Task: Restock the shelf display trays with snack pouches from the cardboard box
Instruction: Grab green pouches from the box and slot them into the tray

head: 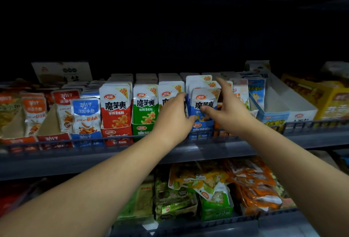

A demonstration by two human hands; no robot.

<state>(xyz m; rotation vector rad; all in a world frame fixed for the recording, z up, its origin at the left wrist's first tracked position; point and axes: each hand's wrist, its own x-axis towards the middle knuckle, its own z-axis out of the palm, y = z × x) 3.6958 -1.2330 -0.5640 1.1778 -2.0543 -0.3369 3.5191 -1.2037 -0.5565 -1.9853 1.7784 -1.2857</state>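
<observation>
The restock looks well under way but unfinished. On the dark metal shelf (188,150), the blue cardboard display tray (201,128) in the middle is packed with blue-and-white foil snack pouches (204,98). They stand upright, the rear ones riding higher than the front one, so the row seems not yet pushed down and squared.

The left hand (172,117) has its grip curled round the left wall of that tray, apparently steadying it. Whether the fingertips also catch a pouch edge cannot be told. The right hand (229,110) is spread and holds nothing: its fingers reach straight along the right side of the row and its thumb touches the face of the front pouch.

Just to the left, the red cardboard tray (115,134) and the green cardboard tray (141,130) look full and tidy. To the right, the pale-blue cardboard tray (273,116) holds pouches only towards its back. The white cardboard tray (302,113) beside it shows bare inner walls, so both probably still want filling.

The cardboard box is out of view, so the remaining stock cannot be judged.
</observation>
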